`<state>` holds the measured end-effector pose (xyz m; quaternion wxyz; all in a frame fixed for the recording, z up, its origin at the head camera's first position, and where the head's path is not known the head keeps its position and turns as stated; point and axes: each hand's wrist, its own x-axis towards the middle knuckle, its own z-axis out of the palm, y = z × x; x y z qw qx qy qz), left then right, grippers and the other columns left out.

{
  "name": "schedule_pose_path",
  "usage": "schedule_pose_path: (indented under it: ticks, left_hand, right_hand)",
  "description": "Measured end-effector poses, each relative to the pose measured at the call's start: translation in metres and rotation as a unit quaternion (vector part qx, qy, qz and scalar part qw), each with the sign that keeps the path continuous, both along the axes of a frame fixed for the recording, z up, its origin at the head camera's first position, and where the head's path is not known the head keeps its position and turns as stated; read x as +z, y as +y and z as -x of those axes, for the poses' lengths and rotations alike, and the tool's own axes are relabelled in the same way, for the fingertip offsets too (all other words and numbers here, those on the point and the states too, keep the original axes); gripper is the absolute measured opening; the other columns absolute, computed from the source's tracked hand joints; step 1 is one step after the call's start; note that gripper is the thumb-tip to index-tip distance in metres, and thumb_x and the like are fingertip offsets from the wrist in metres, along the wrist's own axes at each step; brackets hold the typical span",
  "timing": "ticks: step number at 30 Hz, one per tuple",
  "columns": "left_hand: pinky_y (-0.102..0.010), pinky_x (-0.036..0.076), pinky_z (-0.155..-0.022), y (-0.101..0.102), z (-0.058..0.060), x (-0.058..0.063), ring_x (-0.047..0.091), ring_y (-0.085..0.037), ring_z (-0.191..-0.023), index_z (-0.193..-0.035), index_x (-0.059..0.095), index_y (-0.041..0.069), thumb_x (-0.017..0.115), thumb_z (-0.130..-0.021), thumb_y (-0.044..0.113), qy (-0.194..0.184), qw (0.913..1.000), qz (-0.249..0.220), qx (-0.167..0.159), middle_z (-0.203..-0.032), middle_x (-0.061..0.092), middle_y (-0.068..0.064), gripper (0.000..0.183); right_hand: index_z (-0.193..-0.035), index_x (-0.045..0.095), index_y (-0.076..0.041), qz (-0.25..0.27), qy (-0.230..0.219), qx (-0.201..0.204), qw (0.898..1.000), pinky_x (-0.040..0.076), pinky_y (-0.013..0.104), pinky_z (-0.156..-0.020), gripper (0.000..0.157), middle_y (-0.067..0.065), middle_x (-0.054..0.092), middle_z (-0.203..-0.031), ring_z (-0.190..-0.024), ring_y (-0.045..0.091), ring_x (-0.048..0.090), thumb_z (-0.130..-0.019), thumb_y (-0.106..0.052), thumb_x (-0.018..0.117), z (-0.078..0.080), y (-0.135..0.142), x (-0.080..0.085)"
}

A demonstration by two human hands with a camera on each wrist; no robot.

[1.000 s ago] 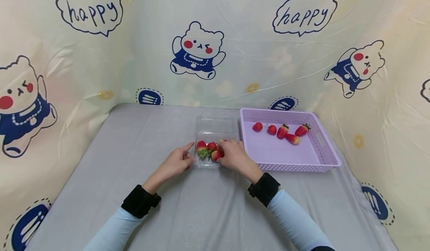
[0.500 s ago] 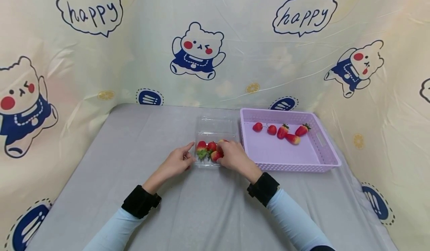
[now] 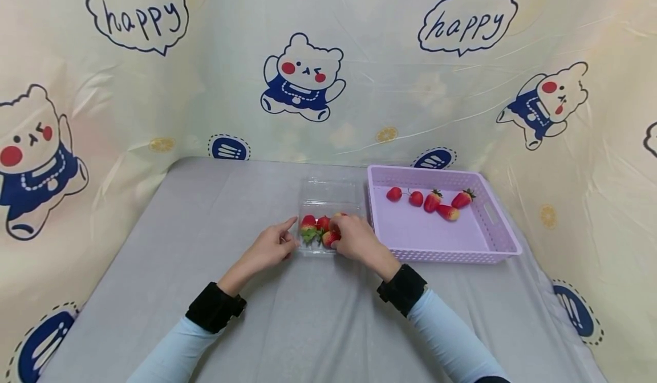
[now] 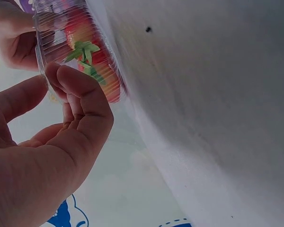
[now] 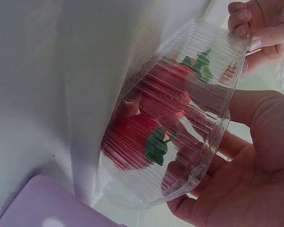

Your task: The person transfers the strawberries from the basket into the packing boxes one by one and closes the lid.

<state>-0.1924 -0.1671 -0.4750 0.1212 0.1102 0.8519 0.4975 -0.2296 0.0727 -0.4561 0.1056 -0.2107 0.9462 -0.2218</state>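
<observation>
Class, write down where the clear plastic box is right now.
In the head view, the clear plastic box is near the middle, on the grey cloth, immediately left of the purple basket; the left hand touches its left side.

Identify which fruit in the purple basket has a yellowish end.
The strawberry nearest the front of the basket: its right end is yellowish. The other strawberries there show green leaves; the round fruits look red.
</observation>
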Motion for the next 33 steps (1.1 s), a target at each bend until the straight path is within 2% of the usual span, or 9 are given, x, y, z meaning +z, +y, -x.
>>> schedule_pose_path:
  ticks: [10,18,27,33]
  left_hand:
    - [-0.031,0.044,-0.061,0.0007,0.0011,-0.0007,0.054,-0.018,-0.065,-0.16,0.033,-0.009,0.063,-0.102,0.004,0.001,1.0,-0.003,-0.002,-0.081,0.063,-0.012,0.066]
    - [-0.029,0.042,-0.058,0.0013,0.0025,-0.003,0.053,-0.016,-0.062,-0.16,0.033,-0.008,0.064,-0.102,0.004,0.006,1.0,0.005,0.001,-0.077,0.061,-0.006,0.067]
    - [-0.03,0.043,-0.058,0.0003,0.0032,-0.0057,0.054,-0.017,-0.063,-0.16,0.033,-0.009,0.063,-0.102,0.003,0.012,0.9999,0.001,-0.002,-0.077,0.062,-0.007,0.067]
    - [-0.03,0.042,-0.058,0.0,0.0035,-0.0055,0.054,-0.017,-0.063,-0.16,0.032,-0.009,0.062,-0.102,0.003,0.014,0.9999,-0.002,-0.005,-0.08,0.063,-0.012,0.066]
  right_hand:
    - [-0.121,0.074,-0.009,0.01,-0.002,-0.001,1.0,0.056,0.036,-0.084,0.032,0.004,0.068,-0.103,-0.09,0.022,0.06,-0.091,-0.011,0.084,0.0024,0.0016,-0.0029]
    - [-0.111,0.073,-0.008,0.011,0.02,0.008,1.0,0.053,0.035,-0.075,0.023,0.001,0.064,-0.09,-0.083,0.022,0.059,-0.09,-0.01,0.083,0.0038,0.0015,-0.0045]
    - [-0.113,0.074,-0.006,0.023,0.03,0.009,0.999,0.054,0.036,-0.077,0.024,0.003,0.068,-0.093,-0.083,0.021,0.059,-0.091,-0.011,0.083,0.0015,0.0028,-0.0011]
    - [-0.103,0.075,-0.007,0.046,0.045,0.015,0.998,0.053,0.032,-0.071,0.016,0.001,0.065,-0.086,-0.078,0.019,0.059,-0.092,-0.015,0.084,-0.0046,0.0031,0.0049]
